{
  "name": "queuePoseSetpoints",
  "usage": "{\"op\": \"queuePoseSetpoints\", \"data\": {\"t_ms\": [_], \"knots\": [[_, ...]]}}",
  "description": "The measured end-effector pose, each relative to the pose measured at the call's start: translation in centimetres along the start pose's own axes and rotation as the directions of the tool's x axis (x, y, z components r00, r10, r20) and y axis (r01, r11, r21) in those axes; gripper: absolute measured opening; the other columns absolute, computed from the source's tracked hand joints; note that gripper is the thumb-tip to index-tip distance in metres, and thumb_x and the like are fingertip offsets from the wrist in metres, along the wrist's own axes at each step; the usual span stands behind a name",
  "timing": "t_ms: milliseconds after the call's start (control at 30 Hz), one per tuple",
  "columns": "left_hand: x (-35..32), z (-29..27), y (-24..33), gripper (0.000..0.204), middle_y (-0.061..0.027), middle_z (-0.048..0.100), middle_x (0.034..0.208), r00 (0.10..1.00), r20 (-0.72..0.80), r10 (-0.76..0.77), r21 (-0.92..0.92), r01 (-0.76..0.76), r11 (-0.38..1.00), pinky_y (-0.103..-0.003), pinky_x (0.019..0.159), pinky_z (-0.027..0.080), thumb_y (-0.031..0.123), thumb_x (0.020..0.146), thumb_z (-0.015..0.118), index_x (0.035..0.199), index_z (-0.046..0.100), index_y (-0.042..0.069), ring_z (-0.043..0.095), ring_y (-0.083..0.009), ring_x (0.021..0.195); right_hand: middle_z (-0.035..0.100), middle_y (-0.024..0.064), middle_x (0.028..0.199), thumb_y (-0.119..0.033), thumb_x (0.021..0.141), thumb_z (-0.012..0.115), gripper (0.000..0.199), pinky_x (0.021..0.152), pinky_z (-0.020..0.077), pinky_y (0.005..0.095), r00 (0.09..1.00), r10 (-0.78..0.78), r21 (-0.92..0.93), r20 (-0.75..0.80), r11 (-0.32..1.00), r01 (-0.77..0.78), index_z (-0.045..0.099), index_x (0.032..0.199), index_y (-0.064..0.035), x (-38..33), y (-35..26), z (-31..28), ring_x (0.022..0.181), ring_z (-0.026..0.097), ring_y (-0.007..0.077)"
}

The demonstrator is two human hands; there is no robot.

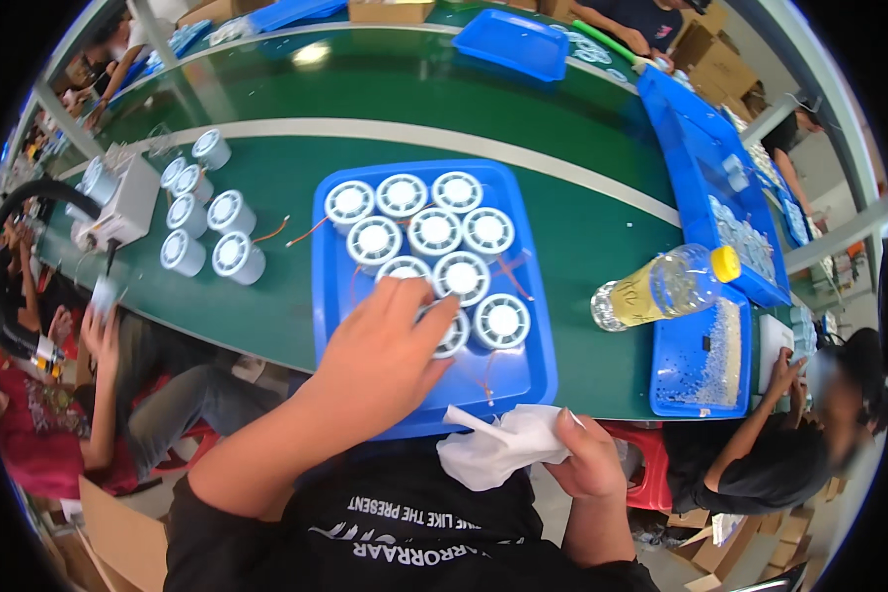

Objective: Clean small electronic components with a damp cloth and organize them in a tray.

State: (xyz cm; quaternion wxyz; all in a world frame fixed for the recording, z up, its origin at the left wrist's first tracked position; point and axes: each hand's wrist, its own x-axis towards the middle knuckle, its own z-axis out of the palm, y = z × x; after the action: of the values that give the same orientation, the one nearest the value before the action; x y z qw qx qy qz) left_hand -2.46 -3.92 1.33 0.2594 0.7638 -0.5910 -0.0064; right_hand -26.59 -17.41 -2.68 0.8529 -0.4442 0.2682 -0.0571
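Observation:
A blue tray [546, 370] in front of me holds several white round units with slotted, fan-like tops, some trailing thin orange wires. My left hand [380, 355] reaches over its near left part. Thumb and index finger close around one white fan-like unit [455, 337], whose left side the hand hides. Another slotted white unit [403, 268] is partly covered by my other left fingers. Just off the tray's near edge, my right hand [592, 459] pinches a crumpled white cloth [493, 459], which hangs to the left of the fingers.
More white units [229, 212] stand at left by a white box-shaped device [128, 202]. At right, a clear bottle [651, 291] with yellow cap lies near a blue bin [661, 400] of white granules. Co-workers sit on both sides; a pale strip [405, 130] crosses the green table.

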Motion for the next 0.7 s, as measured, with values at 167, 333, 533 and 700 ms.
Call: {"op": "queuePoseSetpoints", "data": {"t_ms": [167, 333, 533, 700], "knots": [[-2.1, -0.1, 0.1, 0.052, -0.0101, 0.057, 0.11, 1.0, 0.009, -0.016, -0.011, 0.017, 1.0, -0.039, 0.082, 0.051, 0.016, 0.075, 0.082, 0.123, 0.063, 0.009, 0.059, -0.0295, 0.101, 0.065, 0.021, 0.123, -0.038, 0.107, 0.042, 0.054, 0.1, 0.0482, 0.0457, 0.996, -0.042, 0.129, -0.075, 0.99, 0.051, 0.055, 0.129, 0.0101, 0.3, -1.0, -1.1, 0.115, 0.064, 0.0334], [-4.3, -1.0, 0.6, 0.05, -0.0119, 0.058, 0.115, 0.984, 0.109, -0.144, -0.27, 0.169, 0.948, -0.038, 0.074, 0.055, 0.015, 0.078, 0.079, 0.123, 0.06, 0.009, 0.064, -0.03, 0.098, 0.064, 0.0203, 0.124, -0.038, 0.108, 0.041, 0.054, 0.101, 0.0477, 0.0462, 0.991, -0.081, 0.142, -0.107, 0.985, 0.096, 0.055, 0.129, 0.0095, 1.1, -2.2, 0.2, 0.116, 0.063, 0.0326], [-7.5, 0.8, -1.5, 0.068, -0.0163, 0.051, 0.131, 0.945, 0.233, -0.23, -0.957, 0.264, 0.117, -0.03, 0.075, 0.057, -0.011, 0.075, 0.074, 0.132, 0.048, 0.012, 0.061, -0.0247, 0.112, 0.058, 0.0182, 0.136, -0.04, 0.11, 0.036, 0.059, 0.107, 0.0445, 0.0432, 0.979, -0.174, 0.184, -0.11, 0.964, 0.192, 0.042, 0.143, 0.0082, 3.1, -3.1, 2.6, 0.125, 0.058, 0.0284], [-8.3, 0.8, -1.2, 0.073, -0.0206, 0.049, 0.135, 0.938, 0.302, -0.172, -0.89, 0.213, -0.404, -0.037, 0.083, 0.055, -0.004, 0.077, 0.073, 0.137, 0.036, 0.015, 0.058, -0.0299, 0.117, 0.053, 0.0194, 0.142, -0.042, 0.109, 0.033, 0.062, 0.11, 0.0411, 0.0465, 0.992, -0.107, 0.168, -0.065, 0.979, 0.116, 0.038, 0.146, 0.0075, 4.7, -2.2, 4.6, 0.131, 0.053, 0.0321]]}}
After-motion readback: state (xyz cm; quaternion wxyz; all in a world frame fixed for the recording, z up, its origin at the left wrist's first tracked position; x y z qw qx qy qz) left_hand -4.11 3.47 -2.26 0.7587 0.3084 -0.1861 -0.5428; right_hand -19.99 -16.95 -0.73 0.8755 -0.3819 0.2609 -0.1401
